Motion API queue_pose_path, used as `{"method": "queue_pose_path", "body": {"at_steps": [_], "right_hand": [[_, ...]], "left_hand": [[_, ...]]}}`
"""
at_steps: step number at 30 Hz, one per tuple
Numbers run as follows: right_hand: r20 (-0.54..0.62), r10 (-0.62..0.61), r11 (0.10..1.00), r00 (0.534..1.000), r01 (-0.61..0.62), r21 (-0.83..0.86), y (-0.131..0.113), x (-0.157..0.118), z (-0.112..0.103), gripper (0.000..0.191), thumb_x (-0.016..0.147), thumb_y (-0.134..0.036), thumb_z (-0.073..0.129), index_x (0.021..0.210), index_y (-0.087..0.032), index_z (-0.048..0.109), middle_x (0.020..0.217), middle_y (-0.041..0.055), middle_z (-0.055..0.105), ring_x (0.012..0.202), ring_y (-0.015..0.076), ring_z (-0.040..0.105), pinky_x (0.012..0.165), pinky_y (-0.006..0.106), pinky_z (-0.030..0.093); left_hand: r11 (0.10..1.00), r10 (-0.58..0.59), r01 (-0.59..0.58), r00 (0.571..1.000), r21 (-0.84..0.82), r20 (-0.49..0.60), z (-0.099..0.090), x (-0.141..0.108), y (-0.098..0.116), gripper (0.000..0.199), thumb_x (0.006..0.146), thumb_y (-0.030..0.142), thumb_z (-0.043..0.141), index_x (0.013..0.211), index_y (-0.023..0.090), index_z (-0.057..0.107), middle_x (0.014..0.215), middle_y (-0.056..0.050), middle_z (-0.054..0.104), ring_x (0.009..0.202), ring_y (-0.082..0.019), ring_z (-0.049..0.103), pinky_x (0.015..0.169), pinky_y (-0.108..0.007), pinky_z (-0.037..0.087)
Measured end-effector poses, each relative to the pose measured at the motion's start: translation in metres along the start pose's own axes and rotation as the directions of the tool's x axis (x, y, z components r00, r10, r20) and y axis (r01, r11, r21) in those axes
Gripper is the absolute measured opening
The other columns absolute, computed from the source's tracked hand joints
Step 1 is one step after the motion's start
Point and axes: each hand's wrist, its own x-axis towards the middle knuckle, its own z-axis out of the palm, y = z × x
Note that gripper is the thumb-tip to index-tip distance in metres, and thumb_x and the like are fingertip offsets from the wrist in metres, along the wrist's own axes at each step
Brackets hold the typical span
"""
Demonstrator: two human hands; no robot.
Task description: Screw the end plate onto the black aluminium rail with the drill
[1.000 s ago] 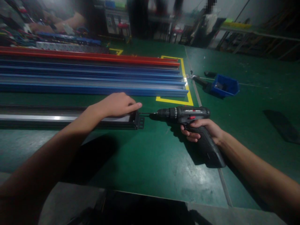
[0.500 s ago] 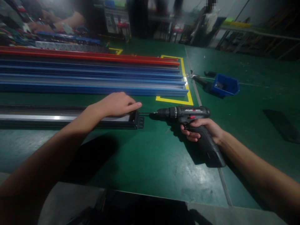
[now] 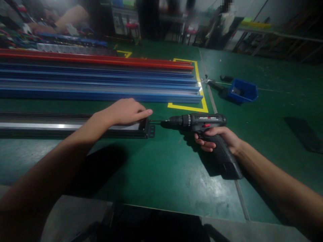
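My right hand (image 3: 217, 139) is wrapped round the handle of a black cordless drill (image 3: 205, 121), which lies on its side just above the green table. Its long thin bit (image 3: 157, 121) points left and meets the end plate of a long black metal housing (image 3: 126, 133). Over the right end of this housing lies my left hand (image 3: 127, 111), gripping it with the thumb along the top toward the end. The other left fingers are mostly hidden on the far side. A small slotted tab (image 3: 152, 131) sticks out from the end plate.
Blue metal profiles (image 3: 151, 95) and a red one (image 3: 151, 63) lie behind the housing, their ends inside yellow tape (image 3: 189, 108). A blue bin (image 3: 242, 90) stands at the right. Across the table, another person's arm (image 3: 72, 18) is near wires.
Both hands, the drill and the housing stay in place. The other person's arm at the back left has shifted slightly.
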Motion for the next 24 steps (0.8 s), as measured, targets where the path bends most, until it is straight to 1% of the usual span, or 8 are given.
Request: {"method": "queue_pose_path", "body": {"at_steps": [5,9,14,20,24], "right_hand": [[-0.001,0.001,1.000,1.000,-0.001,0.012,0.0002,-0.0002,0.0006,0.024,0.086,-0.018,0.068,0.103,-0.001,0.074,0.083,0.0102,0.070,0.053,0.0065,0.049,0.056,0.021,0.055],[-0.010,0.006,1.000,1.000,-0.006,0.006,0.0000,-0.0003,0.0008,0.023,0.086,-0.019,0.067,0.102,-0.003,0.074,0.082,0.0099,0.070,0.052,0.0069,0.048,0.056,0.021,0.055],[-0.022,0.009,1.000,1.000,-0.008,0.014,-0.0007,-0.0002,0.0026,0.024,0.086,-0.018,0.068,0.102,-0.001,0.074,0.082,0.0099,0.069,0.053,0.0065,0.048,0.056,0.020,0.055],[-0.022,0.009,1.000,1.000,-0.009,0.014,-0.0005,-0.0002,0.0019,0.024,0.086,-0.018,0.066,0.102,-0.003,0.074,0.082,0.0098,0.069,0.052,0.0070,0.047,0.055,0.021,0.055],[-0.020,0.005,1.000,1.000,-0.005,0.010,-0.0004,-0.0001,0.0014,0.023,0.087,-0.018,0.066,0.102,-0.003,0.074,0.082,0.0099,0.069,0.052,0.0069,0.047,0.055,0.021,0.055]], "left_hand": [[1.000,-0.008,0.008,1.000,-0.001,0.007,0.0001,0.0000,-0.0002,0.075,0.101,0.071,0.025,0.084,0.022,0.079,0.085,-0.006,0.077,0.072,-0.020,0.063,0.066,-0.031,0.036],[1.000,-0.017,0.017,1.000,0.008,0.016,-0.0006,-0.0002,0.0010,0.076,0.101,0.071,0.024,0.086,0.022,0.080,0.087,-0.007,0.078,0.073,-0.021,0.064,0.067,-0.032,0.036],[1.000,-0.014,0.013,1.000,0.017,0.017,-0.0008,-0.0006,0.0008,0.077,0.102,0.071,0.023,0.088,0.022,0.080,0.088,-0.007,0.078,0.074,-0.021,0.064,0.068,-0.032,0.037],[1.000,-0.013,0.012,1.000,0.024,0.010,-0.0003,-0.0004,0.0006,0.078,0.101,0.072,0.023,0.081,0.022,0.079,0.081,-0.007,0.075,0.071,-0.021,0.061,0.065,-0.032,0.035],[0.999,-0.016,0.016,1.000,0.031,0.014,-0.0002,0.0003,0.0003,0.077,0.101,0.071,0.023,0.088,0.023,0.082,0.087,-0.008,0.077,0.074,-0.022,0.064,0.068,-0.033,0.037]]}}
